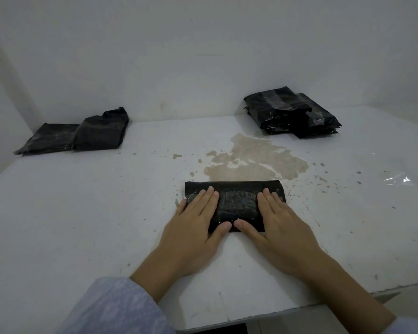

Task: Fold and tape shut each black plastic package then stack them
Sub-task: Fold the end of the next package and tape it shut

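The person is pressing both hands flat on a folded black plastic package point(237, 201) lying on the white surface point(82, 213), just on the near side of a brown stain point(251, 160). The left hand point(196, 220) is covering the package's left end and the right hand point(280, 222) its right end, fingers straight and laid together, palms down, gripping nothing. The two thumbs are nearly meeting along the package's near edge. A glossy strip of clear tape point(238, 200) seems to be crossing the middle of the package between the hands, so the step in hand is likely smoothing the tape down to seal the fold.

Beyond the stain and to its right, against the wall, a stack of taped packages point(292, 114) is sitting in a loose pile. Far to the left of the stain, two more black packages point(77, 136) are lying side by side, apparently not yet sealed. To the right of the stain, a scrap of clear film point(396, 178) is glinting on the surface.

The next move probably calls for lifting the sealed package and carrying it to the stack, then fetching one from the left pair.
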A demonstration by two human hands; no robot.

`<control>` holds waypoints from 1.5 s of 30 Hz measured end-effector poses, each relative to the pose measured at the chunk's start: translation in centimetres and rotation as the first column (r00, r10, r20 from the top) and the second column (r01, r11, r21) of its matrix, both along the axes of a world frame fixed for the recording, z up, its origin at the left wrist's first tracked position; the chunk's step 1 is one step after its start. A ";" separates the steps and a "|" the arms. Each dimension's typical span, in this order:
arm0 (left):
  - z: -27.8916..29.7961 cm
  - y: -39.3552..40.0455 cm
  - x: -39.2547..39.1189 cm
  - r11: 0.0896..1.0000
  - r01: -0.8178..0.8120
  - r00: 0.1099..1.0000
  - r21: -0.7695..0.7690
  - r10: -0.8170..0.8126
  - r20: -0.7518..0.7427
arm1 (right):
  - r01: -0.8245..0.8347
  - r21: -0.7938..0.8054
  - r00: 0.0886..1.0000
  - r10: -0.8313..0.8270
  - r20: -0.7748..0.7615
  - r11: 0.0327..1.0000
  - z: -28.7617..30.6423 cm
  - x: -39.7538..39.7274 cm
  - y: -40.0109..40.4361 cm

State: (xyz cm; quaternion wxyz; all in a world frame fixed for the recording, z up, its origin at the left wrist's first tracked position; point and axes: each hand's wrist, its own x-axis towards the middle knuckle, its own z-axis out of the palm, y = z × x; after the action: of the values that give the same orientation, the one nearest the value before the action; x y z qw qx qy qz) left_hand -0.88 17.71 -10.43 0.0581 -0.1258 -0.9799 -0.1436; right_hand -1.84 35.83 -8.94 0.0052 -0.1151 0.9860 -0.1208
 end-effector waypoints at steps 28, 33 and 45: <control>-0.1 0.5 -1.2 0.894 -0.394 0.905 0.211 0.418 -0.082 | 0.351 -0.349 0.924 -0.383 -0.024 0.869 0.4 -3.5 -2.0; 0.1 0.3 -1.2 0.866 -0.407 0.894 0.289 0.442 -0.067 | 0.184 -0.527 0.970 -0.239 -0.039 0.830 0.4 -3.6 1.0; 1.0 -0.5 -2.0 0.715 -0.557 0.810 0.423 0.580 0.088 | 0.116 -0.516 0.976 -0.194 -0.101 0.849 -0.5 -3.5 2.1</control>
State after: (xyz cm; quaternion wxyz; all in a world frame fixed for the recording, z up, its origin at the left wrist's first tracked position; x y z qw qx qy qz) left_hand -2.88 17.19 -9.43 0.1505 0.1935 -0.9125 -0.3275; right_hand -5.35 37.90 -9.40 -0.1086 -0.0411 0.9231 -0.3666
